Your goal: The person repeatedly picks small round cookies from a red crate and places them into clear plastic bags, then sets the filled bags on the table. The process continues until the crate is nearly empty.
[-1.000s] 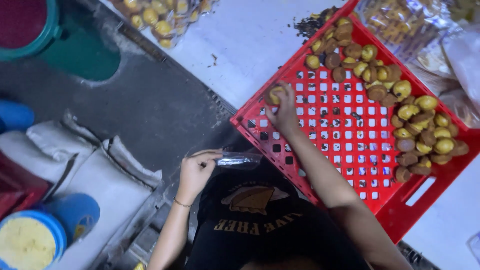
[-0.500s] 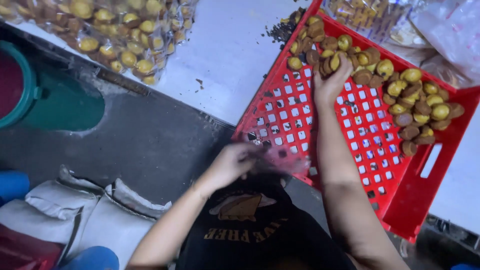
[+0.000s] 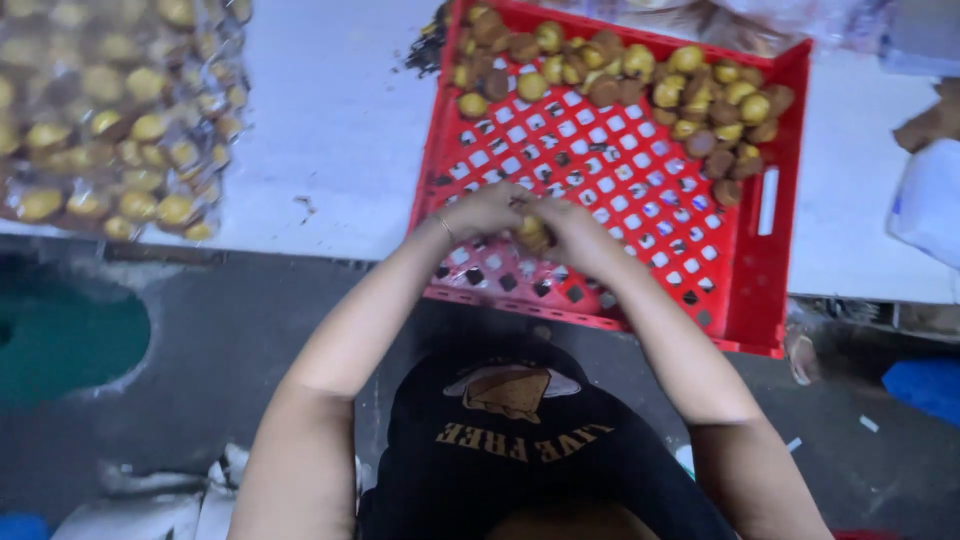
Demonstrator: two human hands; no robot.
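Left hand (image 3: 487, 208): yours, closed on small yellow-brown fruit (image 3: 531, 232), over near edge of red crate (image 3: 700, 290).
Right hand (image 3: 572, 228): also gripping fruit.
Crate: on white worktop (image 3: 330, 130).

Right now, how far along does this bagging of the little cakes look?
Done: filled clear bags of small cakes lie on the white table. In hand: the left hand and right hand meet over the red crate, holding a few cakes. Left: a pile of loose cakes across the crate's far end.
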